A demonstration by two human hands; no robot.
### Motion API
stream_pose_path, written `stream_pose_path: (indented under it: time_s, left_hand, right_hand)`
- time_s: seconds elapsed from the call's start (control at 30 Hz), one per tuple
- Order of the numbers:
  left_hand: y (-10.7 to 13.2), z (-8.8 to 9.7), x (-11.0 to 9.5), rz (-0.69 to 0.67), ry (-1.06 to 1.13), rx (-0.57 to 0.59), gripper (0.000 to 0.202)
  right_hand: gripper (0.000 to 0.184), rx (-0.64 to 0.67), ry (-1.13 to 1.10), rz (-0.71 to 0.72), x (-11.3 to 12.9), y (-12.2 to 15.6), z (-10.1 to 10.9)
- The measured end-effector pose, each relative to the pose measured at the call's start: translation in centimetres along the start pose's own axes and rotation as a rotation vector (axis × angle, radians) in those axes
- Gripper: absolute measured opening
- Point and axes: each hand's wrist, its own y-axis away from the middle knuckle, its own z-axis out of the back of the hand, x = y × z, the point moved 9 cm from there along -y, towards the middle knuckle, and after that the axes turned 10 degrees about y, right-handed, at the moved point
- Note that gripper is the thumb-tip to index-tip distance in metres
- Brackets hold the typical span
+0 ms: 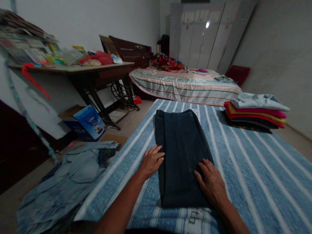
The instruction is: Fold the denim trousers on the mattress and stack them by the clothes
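Note:
A pair of dark blue trousers (179, 156), folded lengthwise into a long panel, lies flat on the blue-and-white striped bed cover (246, 175). Along its left edge rests my left hand (152, 161), fingers spread and fingertips touching the cloth. My right hand (211, 178) lies on the lower right side of the trousers, palm down with the fingers stretched out. Neither hand grips the fabric. The waist end points away from me, and the other end is near the bed's front edge.
A stack of folded clothes (254, 112) sits at the bed's far right. Light blue denim clothes (70, 178) are heaped low on the left, near a blue box (91, 123). A cluttered sewing-machine table (102, 68) stands by the wall; another bed (187, 84) is beyond.

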Motion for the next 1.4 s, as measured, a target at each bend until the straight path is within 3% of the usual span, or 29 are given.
stream_pose_path:
  time_s: [1.4]
  left_hand:
    - [-0.05,0.13,-0.21,-0.005,0.003,-0.006,0.029]
  right_hand:
    - [0.036,0.002,0.007,0.010,-0.06,0.12,-0.18]
